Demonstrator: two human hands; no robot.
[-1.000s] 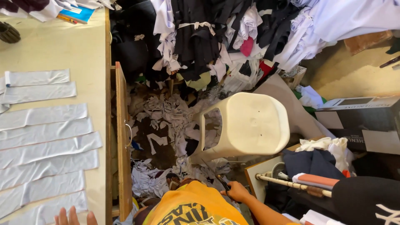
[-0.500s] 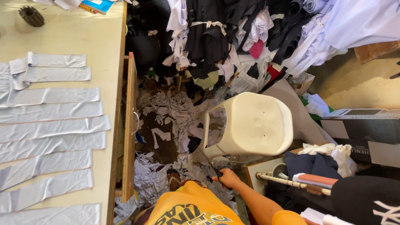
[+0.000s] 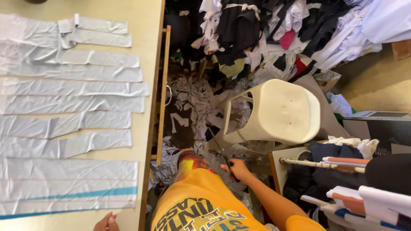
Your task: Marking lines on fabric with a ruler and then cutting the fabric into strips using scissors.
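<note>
Right hand: the right hand (image 3: 238,170) is stretched down beside the knee, low over the littered floor, with its fingers curled around the handles of a pair of scissors (image 3: 222,155).
Scissors: dark, slim, pointing up and away from the hand toward the leg of the stool; the tip lies just beside that leg, and from here I cannot tell whether the blades are parted.
Left hand: only the fingertips of the left hand (image 3: 107,222) show at the bottom edge, resting on the table (image 3: 147,25) near its corner; they look pressed together and hold nothing, though most of the hand is cut off.
Fabric strips: pale grey fabric strips (image 3: 72,102) lie side by side across the table top, running left to right; the widest one, nearest the left hand, carries a blue stripe.
Stool: a cream plastic stool (image 3: 282,111) stands right of the table, just beyond the scissors.
Scraps: small grey and white scraps (image 3: 192,98) cover the floor between the table and the stool, under the right hand.
Clothes pile: a heap of black and white clothes (image 3: 265,30) fills the far side, well apart from both hands.
Shirt: the person wears a yellow shirt (image 3: 201,201) with dark lettering.
</note>
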